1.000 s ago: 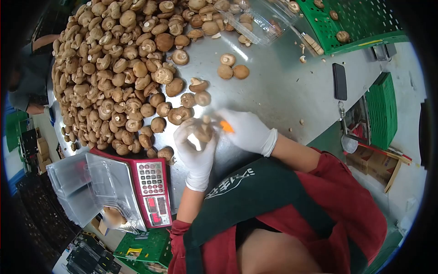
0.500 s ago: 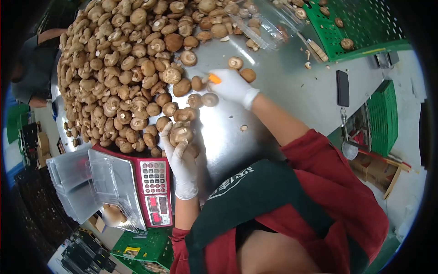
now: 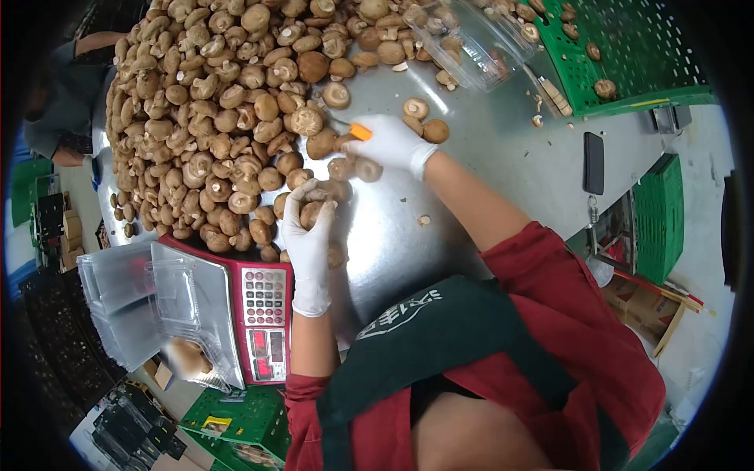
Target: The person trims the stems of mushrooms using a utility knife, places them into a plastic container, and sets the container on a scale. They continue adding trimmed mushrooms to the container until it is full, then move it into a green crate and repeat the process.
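Brown mushrooms point(image 3: 212, 118) lie in a big heap on the metal table point(image 3: 393, 235). My left hand point(image 3: 309, 235), in a white glove, has its fingers wrapped round a mushroom point(image 3: 311, 213) at the heap's near right edge. Farther up and to the right, my gloved right hand point(image 3: 389, 145) is closed on a tool with an orange handle point(image 3: 360, 132); its thin metal end points at the heap. A few mushrooms lie just under and beside the right hand.
Left of my left hand stands a red scale point(image 3: 267, 314) with clear plastic trays point(image 3: 173, 290) on it. A phone point(image 3: 594, 162), another clear tray point(image 3: 475, 51), a brush-like object point(image 3: 554, 96) and a green crate point(image 3: 628, 55) are to the right. Another person's arm point(image 3: 98, 43) shows at left.
My left hand has moved up and now holds a mushroom close to its fingertips. My right hand has shifted slightly left with the tool. The whole view has shifted a little.
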Demonstrator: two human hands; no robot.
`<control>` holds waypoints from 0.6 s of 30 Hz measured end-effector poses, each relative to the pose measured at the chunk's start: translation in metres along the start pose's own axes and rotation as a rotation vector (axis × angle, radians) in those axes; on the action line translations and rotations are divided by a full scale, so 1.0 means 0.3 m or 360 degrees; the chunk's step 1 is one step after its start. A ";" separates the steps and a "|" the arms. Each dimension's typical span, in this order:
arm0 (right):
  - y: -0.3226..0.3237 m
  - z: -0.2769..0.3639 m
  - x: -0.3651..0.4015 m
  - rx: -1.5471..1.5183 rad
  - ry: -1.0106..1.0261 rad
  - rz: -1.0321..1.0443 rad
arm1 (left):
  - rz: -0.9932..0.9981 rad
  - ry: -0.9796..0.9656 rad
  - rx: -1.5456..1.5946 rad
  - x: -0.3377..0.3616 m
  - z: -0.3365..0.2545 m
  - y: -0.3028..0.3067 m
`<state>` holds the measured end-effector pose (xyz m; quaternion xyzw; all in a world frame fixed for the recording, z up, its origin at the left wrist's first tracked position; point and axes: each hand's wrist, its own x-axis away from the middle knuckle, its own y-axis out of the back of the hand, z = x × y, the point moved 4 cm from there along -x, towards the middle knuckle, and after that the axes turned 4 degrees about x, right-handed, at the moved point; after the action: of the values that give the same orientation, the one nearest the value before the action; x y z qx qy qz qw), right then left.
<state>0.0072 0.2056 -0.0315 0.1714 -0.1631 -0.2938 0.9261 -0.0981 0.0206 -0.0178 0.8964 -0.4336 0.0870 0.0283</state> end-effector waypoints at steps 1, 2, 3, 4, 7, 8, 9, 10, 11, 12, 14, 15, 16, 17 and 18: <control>0.008 0.007 0.001 -0.0313 -0.0157 0.0146 | -0.0007 -0.0017 -0.0060 -0.005 0.005 0.010; 0.009 -0.007 0.015 -0.0555 -0.0313 0.0332 | 0.0012 -0.0100 -0.0166 -0.008 -0.006 0.011; 0.003 -0.013 0.028 -0.0694 -0.0374 0.0376 | 0.0030 -0.0183 -0.0269 -0.015 -0.033 -0.001; -0.014 -0.017 0.050 -0.0831 -0.0438 0.0421 | 0.0045 -0.0264 -0.0371 -0.022 -0.059 -0.016; -0.037 0.012 0.103 -0.0919 -0.0515 0.0534 | 0.0233 -0.0101 -0.0149 -0.033 -0.089 -0.080; -0.044 0.015 0.110 -0.0912 -0.0493 0.0551 | 0.0274 -0.0111 -0.0104 -0.043 -0.052 -0.085; -0.046 0.016 0.113 -0.0906 -0.0470 0.0566 | 0.0260 -0.0124 -0.0166 -0.041 -0.057 -0.084; -0.041 -0.001 0.108 -0.0833 -0.0471 0.0655 | 0.0248 -0.0140 -0.0229 -0.037 -0.068 -0.083; -0.037 -0.003 0.091 -0.0683 -0.0343 0.0428 | 0.0237 -0.0157 -0.0291 -0.032 -0.074 -0.079; -0.039 0.004 0.073 -0.0530 -0.0215 0.0204 | 0.0186 -0.0100 -0.0251 -0.018 -0.069 -0.062; 0.003 0.031 0.049 0.0336 0.0041 -0.0176 | 0.0136 0.0149 0.0043 0.011 -0.051 -0.028; -0.002 0.042 0.034 0.0477 0.0079 -0.0235 | 0.0111 0.0275 0.0190 0.024 -0.040 -0.013; -0.025 0.064 0.010 0.0618 0.0120 -0.0293 | 0.0099 0.0258 0.0257 0.034 -0.027 0.000; -0.053 0.093 -0.014 0.0758 0.0164 -0.0348 | 0.0081 0.0316 0.0397 0.042 -0.009 0.014; -0.087 0.116 -0.040 0.0836 -0.0046 -0.0160 | 0.0060 0.0372 0.0537 0.049 0.006 0.029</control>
<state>-0.0287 0.1850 -0.0137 0.4096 -0.2382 -0.2893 0.8317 -0.0957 0.0035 -0.0173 0.8640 -0.4233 0.2623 -0.0736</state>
